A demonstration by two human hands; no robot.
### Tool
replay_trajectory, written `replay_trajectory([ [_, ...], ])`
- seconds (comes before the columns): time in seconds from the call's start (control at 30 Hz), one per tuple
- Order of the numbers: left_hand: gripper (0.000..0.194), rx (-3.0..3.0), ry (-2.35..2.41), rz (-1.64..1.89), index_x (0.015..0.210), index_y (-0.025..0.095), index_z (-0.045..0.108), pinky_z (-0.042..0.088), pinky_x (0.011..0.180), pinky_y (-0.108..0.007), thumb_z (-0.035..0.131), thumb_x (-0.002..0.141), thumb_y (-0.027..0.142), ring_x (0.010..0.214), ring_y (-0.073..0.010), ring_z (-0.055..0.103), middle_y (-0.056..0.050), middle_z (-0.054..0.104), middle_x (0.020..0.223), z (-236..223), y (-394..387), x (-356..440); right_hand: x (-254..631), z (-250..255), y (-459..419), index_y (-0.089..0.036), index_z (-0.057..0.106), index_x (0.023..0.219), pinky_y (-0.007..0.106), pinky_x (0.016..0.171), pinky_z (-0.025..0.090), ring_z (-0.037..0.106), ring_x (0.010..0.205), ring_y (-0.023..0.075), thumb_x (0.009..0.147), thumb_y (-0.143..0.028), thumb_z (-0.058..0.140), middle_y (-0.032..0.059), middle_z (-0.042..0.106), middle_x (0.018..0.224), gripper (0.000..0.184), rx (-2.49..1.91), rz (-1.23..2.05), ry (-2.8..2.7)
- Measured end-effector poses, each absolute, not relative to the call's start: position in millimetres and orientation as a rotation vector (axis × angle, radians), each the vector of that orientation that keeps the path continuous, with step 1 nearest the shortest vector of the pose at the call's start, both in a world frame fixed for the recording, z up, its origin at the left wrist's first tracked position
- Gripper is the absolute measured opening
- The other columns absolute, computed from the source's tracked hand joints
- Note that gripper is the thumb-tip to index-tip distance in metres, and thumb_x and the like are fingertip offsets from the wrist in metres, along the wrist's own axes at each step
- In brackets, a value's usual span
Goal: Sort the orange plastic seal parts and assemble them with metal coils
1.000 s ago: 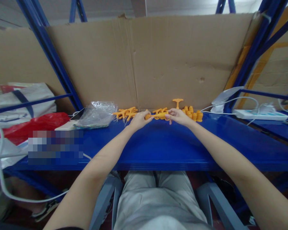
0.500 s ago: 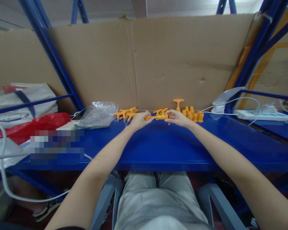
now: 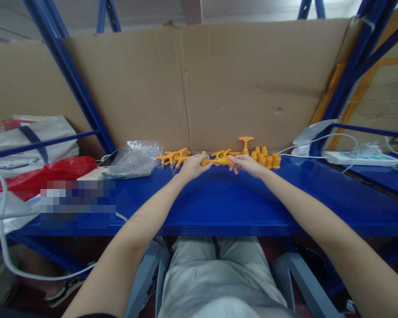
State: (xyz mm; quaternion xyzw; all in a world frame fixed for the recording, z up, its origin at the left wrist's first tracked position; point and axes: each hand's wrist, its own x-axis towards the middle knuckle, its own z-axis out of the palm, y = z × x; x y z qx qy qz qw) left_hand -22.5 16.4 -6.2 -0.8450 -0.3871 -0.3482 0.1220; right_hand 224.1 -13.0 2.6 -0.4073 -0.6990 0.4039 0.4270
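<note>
At the back of the blue shelf, my left hand [image 3: 193,168] is closed around the left end of an orange plastic part [image 3: 221,161]. The middle of that part shows between my two hands. My right hand [image 3: 247,164] pinches its right end with thumb and fingertips bent together. Just behind lie branched orange pieces [image 3: 221,153], partly covered by the held part. More branched orange pieces [image 3: 174,157] with small metal chains lie left of my left hand. An orange T-shaped piece [image 3: 246,143] stands behind my right hand, and several orange cup-like pieces [image 3: 265,158] are to its right.
A clear plastic bag [image 3: 135,158] lies left of the orange pieces. Farther left are a red bag [image 3: 56,174] and white cables [image 3: 5,238]. Cardboard [image 3: 232,84] walls off the back between blue posts [image 3: 346,84]. A white power strip [image 3: 361,159] lies at the right.
My right hand has turned slightly, its fingers curling in more at the right end of the orange part. My left hand has stayed almost where it was.
</note>
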Motion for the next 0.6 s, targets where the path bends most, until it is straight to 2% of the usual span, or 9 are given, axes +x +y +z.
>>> replay_trajectory([
  [0.23,0.023,-2.486,-1.207,-0.949,0.102,0.019,0.067,0.051,0.081,-0.029,0.061,0.091,0.038,0.091,-0.0212,0.070,-0.006,0.074,0.098,-2,11,-20,219,3,-14,-0.017,0.060,0.069,0.023,0.054,0.045,0.056,0.051,0.0092,0.090,-0.048,0.065,0.0038,0.068,0.066,0.037,-1.068,1.174,-1.584],
  [0.33,0.032,-2.483,-1.311,-0.930,0.119,0.021,0.062,0.051,0.085,-0.031,0.056,0.094,0.041,0.100,-0.0224,0.069,-0.007,0.072,0.110,-2,6,-18,216,6,-15,-0.018,0.058,0.075,0.021,0.055,0.047,0.058,0.052,0.0087,0.095,-0.035,0.061,0.0007,0.065,0.065,0.026,-1.026,1.273,-1.418],
  [0.43,0.051,-2.468,-1.429,-0.918,0.143,0.023,0.044,0.052,0.087,-0.033,0.050,0.097,0.045,0.106,-0.0232,0.067,-0.008,0.069,0.117,-3,8,-20,215,11,-16,-0.019,0.055,0.083,0.020,0.057,0.049,0.059,0.052,0.0085,0.097,-0.025,0.057,-0.0018,0.062,0.063,0.015,-1.000,1.290,-1.262],
  [0.5,0.057,-2.456,-1.492,-0.887,0.149,0.022,0.037,0.052,0.090,-0.034,0.048,0.098,0.045,0.108,-0.0233,0.066,-0.009,0.067,0.120,-5,13,-24,215,13,-15,-0.020,0.051,0.083,0.020,0.057,0.050,0.060,0.051,0.0086,0.097,-0.023,0.056,-0.0025,0.062,0.062,0.016,-1.010,1.249,-1.179],
  [0.6,0.050,-2.452,-1.534,-0.747,0.139,0.018,0.049,0.049,0.100,-0.036,0.050,0.095,0.041,0.118,-0.0243,0.061,-0.012,0.062,0.129,-8,26,-35,219,13,-11,-0.021,0.045,0.081,0.019,0.054,0.049,0.059,0.049,0.0084,0.096,-0.022,0.057,-0.0030,0.062,0.062,0.019,-1.052,1.144,-1.097],
])
